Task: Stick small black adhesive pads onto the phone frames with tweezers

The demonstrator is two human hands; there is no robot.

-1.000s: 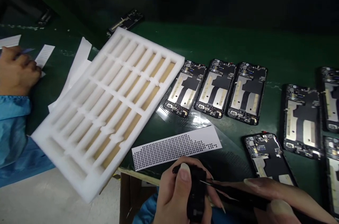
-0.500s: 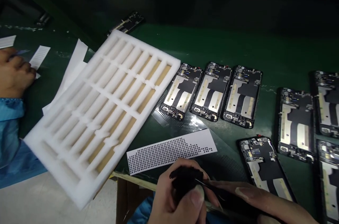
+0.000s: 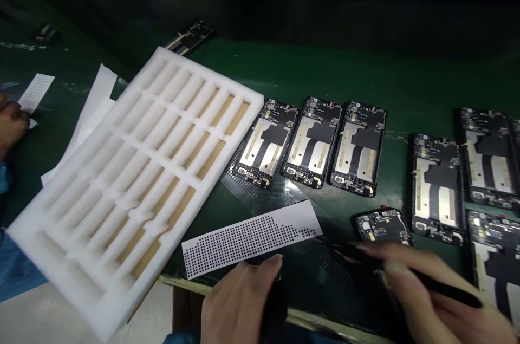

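My left hand point(image 3: 238, 306) is at the bottom edge, fingers curled round a small black part point(image 3: 273, 306). My right hand point(image 3: 426, 295) is blurred by motion at the lower right and grips black tweezers point(image 3: 442, 285) over an open phone frame point(image 3: 382, 227). Just beyond my left hand lies a white strip of small black dots point(image 3: 252, 237) on a clear film. Three open phone frames point(image 3: 311, 141) lie side by side behind it.
A white foam tray point(image 3: 130, 170) with long empty slots overhangs the green bench's front edge at the left. More phone frames point(image 3: 463, 181) lie at the right. Another person's hand point(image 3: 10, 124) and blue sleeve are at the far left by white paper strips point(image 3: 36, 92).
My right hand with the tweezers has pulled away from the black part and moved right, over the near phone frame. My left hand has lowered the part. The view has shifted right.
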